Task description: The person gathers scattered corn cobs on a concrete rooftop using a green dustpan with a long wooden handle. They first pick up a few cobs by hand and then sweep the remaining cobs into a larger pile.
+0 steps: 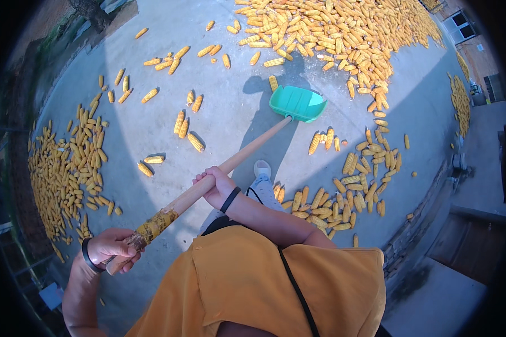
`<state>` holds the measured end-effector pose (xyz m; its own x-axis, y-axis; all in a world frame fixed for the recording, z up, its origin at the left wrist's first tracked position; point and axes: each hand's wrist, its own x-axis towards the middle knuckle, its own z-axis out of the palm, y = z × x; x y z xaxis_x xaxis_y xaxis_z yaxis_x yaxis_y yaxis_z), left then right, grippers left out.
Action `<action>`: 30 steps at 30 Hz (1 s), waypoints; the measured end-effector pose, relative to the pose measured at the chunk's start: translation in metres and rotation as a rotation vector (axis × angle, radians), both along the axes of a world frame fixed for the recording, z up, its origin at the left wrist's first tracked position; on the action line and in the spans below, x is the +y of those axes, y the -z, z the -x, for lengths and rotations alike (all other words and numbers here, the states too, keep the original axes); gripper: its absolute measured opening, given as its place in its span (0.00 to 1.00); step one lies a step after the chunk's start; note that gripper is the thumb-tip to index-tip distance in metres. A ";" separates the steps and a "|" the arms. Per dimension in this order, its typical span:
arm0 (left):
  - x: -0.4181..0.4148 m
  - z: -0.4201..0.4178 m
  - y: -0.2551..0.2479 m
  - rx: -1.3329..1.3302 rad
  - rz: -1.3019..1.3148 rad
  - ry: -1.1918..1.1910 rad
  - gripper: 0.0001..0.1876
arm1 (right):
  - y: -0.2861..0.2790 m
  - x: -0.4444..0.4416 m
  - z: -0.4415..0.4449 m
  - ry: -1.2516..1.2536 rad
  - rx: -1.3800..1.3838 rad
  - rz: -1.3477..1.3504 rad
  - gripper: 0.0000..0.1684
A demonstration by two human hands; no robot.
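Both of my hands grip the long wooden handle (253, 147) of a green plastic shovel (298, 103). Near the handle's taped, bark-rough end is my left hand (111, 248). My right hand (217, 185) is wrapped around the shaft further up, towards the blade. The shovel's scoop lies on or just over the concrete ahead of my foot, with no cobs in it. One corn cob (273, 83) touches or nearly touches the scoop's far left corner. A few more cobs (329, 138) lie to the right of the handle.
A large heap of corn cobs (345, 29) spreads ahead to the right. Another heap (67, 168) lies on the left, and a smaller cluster (354, 189) on the right. Loose cobs dot the concrete floor (219, 92). A low brick edge (421, 210) runs along the right; a tree trunk (90, 12) stands far left.
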<state>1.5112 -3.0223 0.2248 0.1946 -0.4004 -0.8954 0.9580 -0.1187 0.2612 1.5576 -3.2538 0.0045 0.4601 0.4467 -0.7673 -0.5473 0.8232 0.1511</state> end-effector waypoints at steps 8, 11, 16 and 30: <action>0.064 0.050 -0.097 0.075 -0.457 0.259 0.13 | -0.028 0.091 0.072 -0.483 -0.021 -0.536 0.07; 0.065 0.074 -0.091 0.060 -0.489 0.195 0.13 | -0.025 0.092 0.064 -0.510 0.130 -0.394 0.08; 0.015 0.057 0.017 -0.007 -0.194 -0.063 0.13 | 0.034 0.039 0.008 -0.536 0.143 -0.046 0.13; -0.272 -0.173 0.117 -0.037 0.376 -0.372 0.06 | 0.067 -0.177 -0.203 0.367 -0.222 -0.060 0.07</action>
<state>1.6838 -3.2940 0.1079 0.4133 -0.5906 -0.6931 0.9069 0.3357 0.2548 1.7608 -3.4312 -0.0630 0.7480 0.2635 -0.6091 -0.2442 0.9627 0.1166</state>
